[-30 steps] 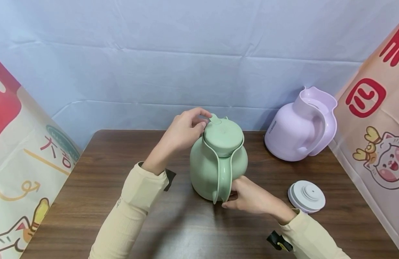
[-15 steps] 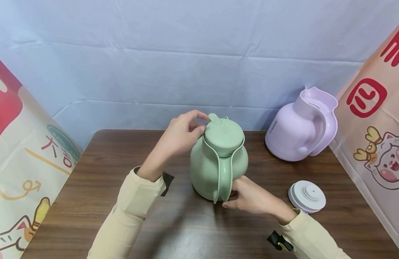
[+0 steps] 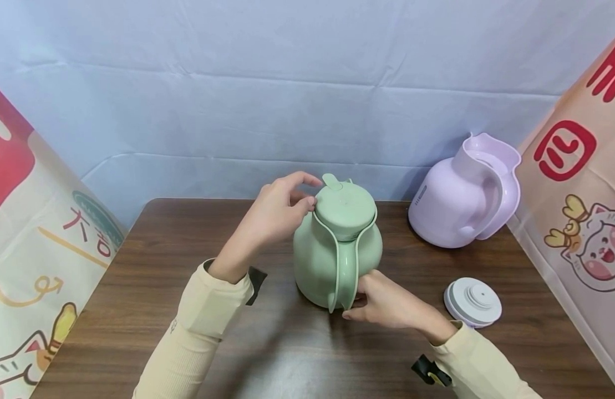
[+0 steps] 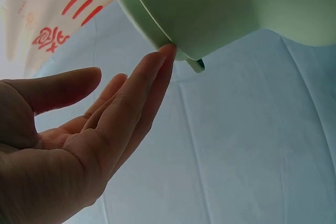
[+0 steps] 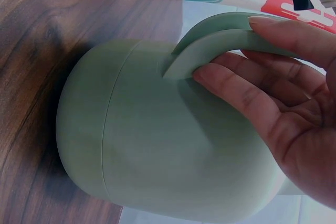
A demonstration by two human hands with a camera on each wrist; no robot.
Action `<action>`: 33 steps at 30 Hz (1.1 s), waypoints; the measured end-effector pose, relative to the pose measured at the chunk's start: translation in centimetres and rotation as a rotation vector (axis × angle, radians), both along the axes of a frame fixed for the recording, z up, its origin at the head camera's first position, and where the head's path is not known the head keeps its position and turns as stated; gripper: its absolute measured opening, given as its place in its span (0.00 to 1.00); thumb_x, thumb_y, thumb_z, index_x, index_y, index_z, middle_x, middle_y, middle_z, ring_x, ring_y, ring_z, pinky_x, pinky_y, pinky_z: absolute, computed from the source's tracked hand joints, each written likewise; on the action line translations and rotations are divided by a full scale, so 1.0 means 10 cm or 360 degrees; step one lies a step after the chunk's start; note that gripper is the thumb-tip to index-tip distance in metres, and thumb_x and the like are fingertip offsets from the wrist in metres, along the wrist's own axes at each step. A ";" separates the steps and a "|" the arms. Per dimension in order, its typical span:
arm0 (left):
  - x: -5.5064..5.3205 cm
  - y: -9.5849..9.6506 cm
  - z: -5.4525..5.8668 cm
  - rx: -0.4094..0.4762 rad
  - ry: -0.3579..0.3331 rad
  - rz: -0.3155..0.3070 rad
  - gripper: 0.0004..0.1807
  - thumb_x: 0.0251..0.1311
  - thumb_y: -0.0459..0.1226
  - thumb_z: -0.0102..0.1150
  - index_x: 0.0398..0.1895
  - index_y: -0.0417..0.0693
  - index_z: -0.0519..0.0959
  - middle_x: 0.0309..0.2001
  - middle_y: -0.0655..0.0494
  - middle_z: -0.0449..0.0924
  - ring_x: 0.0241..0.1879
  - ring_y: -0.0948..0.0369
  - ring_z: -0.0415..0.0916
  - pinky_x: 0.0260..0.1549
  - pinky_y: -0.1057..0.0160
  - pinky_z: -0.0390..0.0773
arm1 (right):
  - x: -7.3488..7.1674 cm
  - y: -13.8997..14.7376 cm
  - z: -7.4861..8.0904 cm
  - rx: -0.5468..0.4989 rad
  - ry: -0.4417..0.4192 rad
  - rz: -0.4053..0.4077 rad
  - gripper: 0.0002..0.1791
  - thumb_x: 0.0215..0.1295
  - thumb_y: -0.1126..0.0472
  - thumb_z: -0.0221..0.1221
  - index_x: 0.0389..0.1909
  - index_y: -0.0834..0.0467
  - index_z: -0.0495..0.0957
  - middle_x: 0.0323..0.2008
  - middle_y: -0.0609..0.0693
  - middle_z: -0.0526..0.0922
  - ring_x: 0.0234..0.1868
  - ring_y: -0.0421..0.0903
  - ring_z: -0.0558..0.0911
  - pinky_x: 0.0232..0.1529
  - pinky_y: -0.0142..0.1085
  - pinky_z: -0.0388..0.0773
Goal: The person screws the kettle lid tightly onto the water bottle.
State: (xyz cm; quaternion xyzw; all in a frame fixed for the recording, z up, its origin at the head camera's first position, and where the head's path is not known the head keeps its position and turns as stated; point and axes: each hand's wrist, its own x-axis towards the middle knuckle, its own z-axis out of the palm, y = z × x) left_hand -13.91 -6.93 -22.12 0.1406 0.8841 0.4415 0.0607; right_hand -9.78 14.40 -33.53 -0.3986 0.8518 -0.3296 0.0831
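Observation:
A green thermos jug [image 3: 314,260] stands upright on the wooden table with its round lid [image 3: 345,208] in the mouth and its handle [image 3: 345,271] toward me. My right hand [image 3: 387,299] holds the lower part of that handle; in the right wrist view its fingers [image 5: 236,90] curl under the handle while the thumb lies over it. At the lid's left side is my left hand [image 3: 282,208], fingers loosely extended and thumb apart. The left wrist view shows its fingertips [image 4: 167,51] right at the lid's rim. A small tab [image 3: 331,180] sticks out from the lid's far left edge.
A lilac thermos jug [image 3: 447,205] without a lid stands at the back right. In front of it, a white and lilac stopper [image 3: 473,302] lies on the table [image 3: 187,238]. Pale blue cloth [image 3: 237,122] hangs behind, with printed cloths at both sides.
My left hand has drawn slightly left and down, its forefinger coming away from the lid's tab. The tab sits slightly further round to the right. My right hand keeps its place on the handle.

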 end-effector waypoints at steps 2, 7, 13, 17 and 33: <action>-0.01 0.00 0.00 0.0000 0.0002 -0.0001 0.15 0.63 0.34 0.48 0.52 0.53 0.72 0.38 0.57 0.81 0.42 0.64 0.76 0.41 0.59 0.72 | 0.00 0.00 0.00 0.0000 0.0006 0.0002 0.11 0.44 0.68 0.67 0.30 0.54 0.81 0.28 0.39 0.79 0.32 0.33 0.73 0.38 0.32 0.73; -0.04 0.02 -0.01 -0.0010 0.0018 0.0001 0.15 0.63 0.34 0.48 0.52 0.53 0.73 0.39 0.57 0.80 0.44 0.64 0.75 0.41 0.59 0.71 | 0.00 0.01 0.01 -0.0002 -0.0001 0.0007 0.10 0.45 0.68 0.67 0.30 0.53 0.81 0.28 0.39 0.78 0.32 0.33 0.73 0.37 0.32 0.73; -0.06 0.05 -0.01 -0.0038 0.0049 -0.0013 0.15 0.64 0.34 0.47 0.53 0.53 0.73 0.44 0.55 0.79 0.45 0.62 0.74 0.41 0.60 0.71 | 0.00 0.01 0.03 0.0000 -0.0029 0.0004 0.10 0.46 0.68 0.67 0.30 0.53 0.81 0.29 0.40 0.79 0.32 0.33 0.73 0.37 0.32 0.73; -0.09 0.07 -0.01 -0.0060 0.0058 -0.0018 0.16 0.64 0.33 0.46 0.53 0.53 0.73 0.46 0.54 0.79 0.47 0.63 0.74 0.43 0.60 0.70 | 0.01 0.01 0.03 0.0002 -0.0039 0.0010 0.09 0.46 0.68 0.67 0.30 0.53 0.81 0.28 0.39 0.79 0.32 0.32 0.73 0.36 0.31 0.73; -0.20 0.12 -0.05 -0.0109 0.0049 -0.0066 0.19 0.65 0.33 0.43 0.58 0.52 0.70 0.52 0.55 0.76 0.54 0.61 0.71 0.49 0.61 0.68 | 0.02 0.00 0.03 -0.0010 -0.0056 0.0012 0.09 0.46 0.68 0.66 0.28 0.53 0.81 0.26 0.39 0.78 0.30 0.31 0.72 0.35 0.30 0.74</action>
